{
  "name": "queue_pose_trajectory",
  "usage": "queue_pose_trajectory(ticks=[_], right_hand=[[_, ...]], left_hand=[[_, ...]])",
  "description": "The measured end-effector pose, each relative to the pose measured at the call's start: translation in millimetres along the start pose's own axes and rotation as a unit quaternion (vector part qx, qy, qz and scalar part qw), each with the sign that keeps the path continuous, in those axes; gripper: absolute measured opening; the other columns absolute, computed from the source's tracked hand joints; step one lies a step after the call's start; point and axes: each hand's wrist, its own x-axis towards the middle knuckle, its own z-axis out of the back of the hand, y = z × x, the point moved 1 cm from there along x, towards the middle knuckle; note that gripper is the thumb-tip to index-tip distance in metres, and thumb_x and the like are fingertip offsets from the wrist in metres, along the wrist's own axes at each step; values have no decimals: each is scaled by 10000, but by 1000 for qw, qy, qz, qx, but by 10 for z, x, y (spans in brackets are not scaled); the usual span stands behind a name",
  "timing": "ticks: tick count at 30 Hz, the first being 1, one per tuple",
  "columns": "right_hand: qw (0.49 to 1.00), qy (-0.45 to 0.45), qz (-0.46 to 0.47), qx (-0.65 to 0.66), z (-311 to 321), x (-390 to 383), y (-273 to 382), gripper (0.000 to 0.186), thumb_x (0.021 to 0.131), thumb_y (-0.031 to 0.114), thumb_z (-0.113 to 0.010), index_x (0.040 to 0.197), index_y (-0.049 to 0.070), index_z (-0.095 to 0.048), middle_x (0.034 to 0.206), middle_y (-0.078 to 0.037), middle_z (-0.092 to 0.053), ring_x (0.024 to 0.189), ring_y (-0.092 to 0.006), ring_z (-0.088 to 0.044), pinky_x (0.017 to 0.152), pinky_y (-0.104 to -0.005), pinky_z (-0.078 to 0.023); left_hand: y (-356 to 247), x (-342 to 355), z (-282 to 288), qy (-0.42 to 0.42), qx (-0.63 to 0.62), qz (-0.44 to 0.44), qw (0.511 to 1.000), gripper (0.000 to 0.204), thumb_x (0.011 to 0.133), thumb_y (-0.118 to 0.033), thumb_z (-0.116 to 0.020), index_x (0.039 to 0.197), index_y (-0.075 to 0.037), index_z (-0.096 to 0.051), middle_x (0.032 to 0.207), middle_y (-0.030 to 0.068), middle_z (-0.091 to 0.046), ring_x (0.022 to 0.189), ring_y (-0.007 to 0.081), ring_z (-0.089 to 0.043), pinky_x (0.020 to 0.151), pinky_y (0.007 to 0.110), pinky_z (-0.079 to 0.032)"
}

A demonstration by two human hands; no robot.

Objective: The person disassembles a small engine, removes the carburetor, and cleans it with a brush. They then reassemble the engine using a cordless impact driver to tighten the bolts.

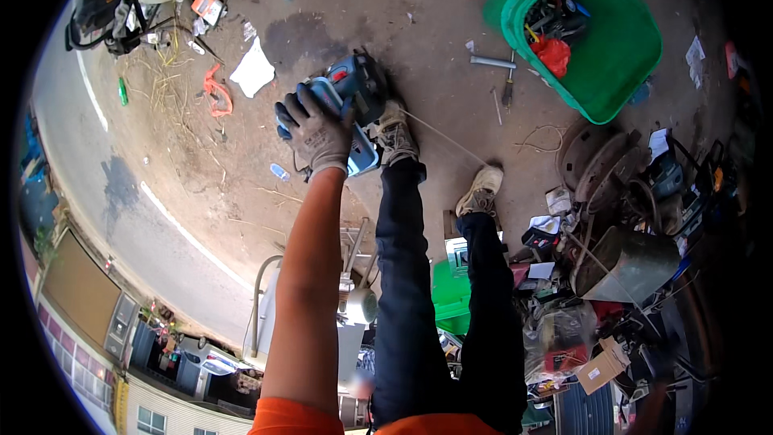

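Observation:
My left hand (pixel 318 133), in a grey glove with dark fingertips, grips the top of a blue machine (pixel 326 93). Its fingers bend over the edge, somewhat apart, with the thumb on the right side. The machine has light-blue panels, a dark motor-like body (pixel 358 84) and a red switch; its exact kind I cannot make out. It stands on the ground against my left shoe (pixel 396 133). From beside that shoe a thin taut cord (pixel 447 135) runs toward my right shoe (pixel 481 192). My right hand does not show.
A green bin (pixel 616 48) holding tools and a red bag lies at the upper right, near a screwdriver (pixel 508 89) and a metal bar (pixel 491 62). Rusty wheel discs (pixel 584 153) and piled scrap crowd the right. White paper (pixel 254 68) and orange plastic (pixel 216 93) litter the ground leftward.

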Motion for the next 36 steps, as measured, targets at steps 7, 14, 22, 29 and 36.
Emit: queue_pose_trajectory(ticks=[7,14,22,29,36], right_hand=[[871,433,227,49,-5515,1566,2872,374,1007,389,-567,1101,47,-684,961,-48,-684,872,-98,-587,806,-290,-484],[902,323,270,-97,-6748,1591,3729,509,947,442,-597,1209,10,-656,1134,-228,-686,1066,-323,-672,913,-358,-498],[915,321,236,63,-5798,1304,2812,464,948,444,-615,835,1,-694,697,-153,-667,656,-284,-625,687,-415,-498],[899,367,201,-126,-2356,-107,1261,297,966,339,-611,956,53,-690,788,-130,-659,745,-326,-660,760,-422,-531],[989,43,-96,-102,179,100,-650,237,959,289,-619,1030,72,-683,913,-104,-673,838,-268,-665,831,-411,-539]], left_hand=[[4,46,2,-8,22,-10,1000,1022,739,-600,-765,1487,-56,-332,1450,218,-392,1396,503,-307,1111,605,-290],[-2,31,-94,-20,43,-14,999,1079,722,-607,-770,1523,-65,-290,1470,229,-392,1373,501,-333,1100,588,-333],[-6,47,-143,-30,22,-3,999,1066,701,-598,-790,1509,-87,-317,1487,192,-383,1409,484,-304,1118,596,-306],[113,42,-9,-35,20,-33,999,986,737,-550,-783,1491,-88,-347,1478,227,-384,1384,482,-311,1105,572,-335],[23,49,-91,-41,42,-9,998,998,723,-580,-775,1486,-92,-356,1459,194,-404,1409,451,-303,1097,595,-328]])
